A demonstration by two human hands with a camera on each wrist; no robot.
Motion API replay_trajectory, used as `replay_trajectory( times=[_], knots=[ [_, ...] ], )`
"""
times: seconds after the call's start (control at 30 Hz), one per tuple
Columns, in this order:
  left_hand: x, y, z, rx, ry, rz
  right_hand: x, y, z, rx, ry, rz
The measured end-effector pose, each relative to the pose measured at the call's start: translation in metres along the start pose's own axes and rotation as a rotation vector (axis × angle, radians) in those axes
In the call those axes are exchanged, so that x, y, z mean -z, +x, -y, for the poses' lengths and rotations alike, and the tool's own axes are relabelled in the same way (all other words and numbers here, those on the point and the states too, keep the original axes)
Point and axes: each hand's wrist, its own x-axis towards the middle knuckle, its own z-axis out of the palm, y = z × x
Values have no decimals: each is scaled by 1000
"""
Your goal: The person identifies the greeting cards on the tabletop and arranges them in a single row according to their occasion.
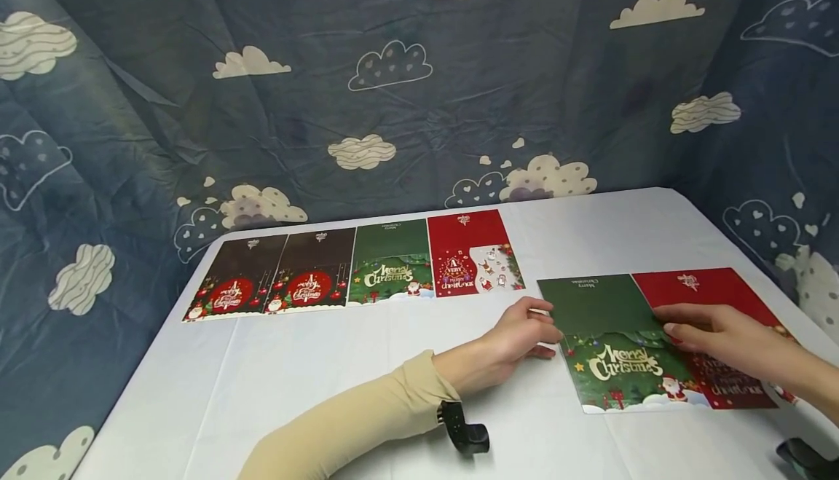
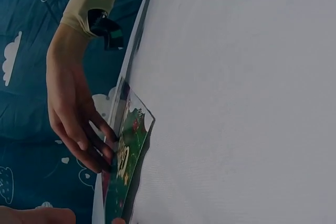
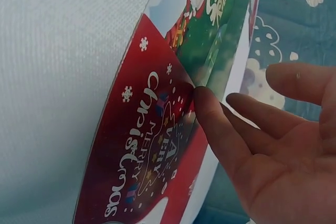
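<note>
A green Merry Christmas card (image 1: pixel 616 312) lies flat on the white table, its right side meeting a red Christmas card (image 1: pixel 727 287). My left hand (image 1: pixel 514 341) is at the green card's left edge, fingers loosely bent and fingertips touching or very near it. Over the seam of the two cards, my right hand (image 1: pixel 721 338) reaches in from the right and covers part of the red one. In the right wrist view, a fingertip of the right hand (image 3: pixel 283 145) touches the seam, with the other fingers spread loosely. Only part of the left thumb (image 2: pixel 39 216) shows in the left wrist view.
Toward the back left lies a row of cards: two dark brown ones (image 1: pixel 245 265) (image 1: pixel 321 258), a green one (image 1: pixel 392 243) and a red one (image 1: pixel 468 240). A dark blue cloud-print curtain (image 1: pixel 314 108) hangs behind the white tabletop (image 1: pixel 393 363).
</note>
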Motion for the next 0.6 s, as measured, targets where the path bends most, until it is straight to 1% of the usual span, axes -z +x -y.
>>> replay_trajectory(
  times=[0.07, 0.17, 0.27, 0.37, 0.43, 0.6],
  knots=[
    [-2, 4, 0, -8, -4, -32, -1, 0, 1, -3, -42, -5],
    [-5, 9, 1, -26, -25, -83, -1, -1, 2, -8, -69, -10],
    [-7, 14, 2, -33, -78, -111, -2, -1, 3, -27, -47, -6],
    [-8, 18, 4, -12, -152, -105, -2, -3, 3, -45, -23, -1],
    [-9, 19, 6, 7, -165, -85, -3, -3, 3, -50, -13, 0],
    [-13, 20, 9, 28, -110, -64, -2, -2, 3, -23, -36, -27]
  ],
)
